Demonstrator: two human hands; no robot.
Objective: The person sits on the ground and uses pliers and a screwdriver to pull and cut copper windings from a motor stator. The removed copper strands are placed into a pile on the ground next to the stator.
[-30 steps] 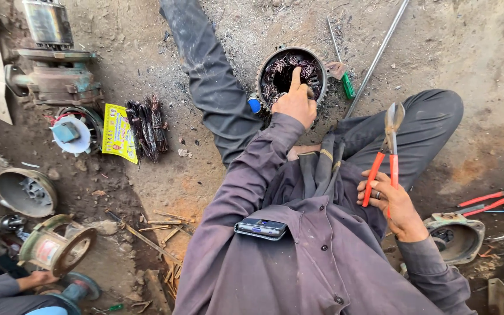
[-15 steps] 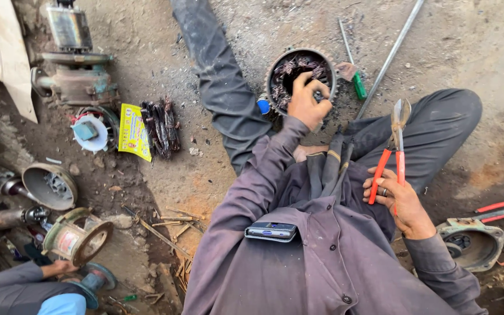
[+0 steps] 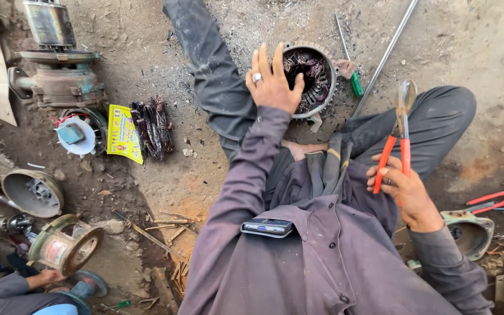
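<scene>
- The left hand (image 3: 273, 81) reaches forward on a straight arm, fingers spread, palm flat on the near rim of the round motor stator (image 3: 313, 79) at about 12 o'clock, between the legs.
- A ring shows on one finger of that hand.
- The right hand (image 3: 406, 195), at 3 o'clock, is drawn in beside the knee with its fingers wrapped round the red-handled pliers (image 3: 396, 137), whose nose points up towards 12.
- A yellow rectangular packet (image 3: 122, 133) with printed marks lies flat on the dirt at 10 o'clock, just beside a bundle of dark wire coils (image 3: 154, 128).
- A green-handled screwdriver (image 3: 351, 73) lies just right of the stator.
- Another person's hand (image 3: 45, 277) holds a motor casing (image 3: 65, 245) at 8 o'clock.
</scene>
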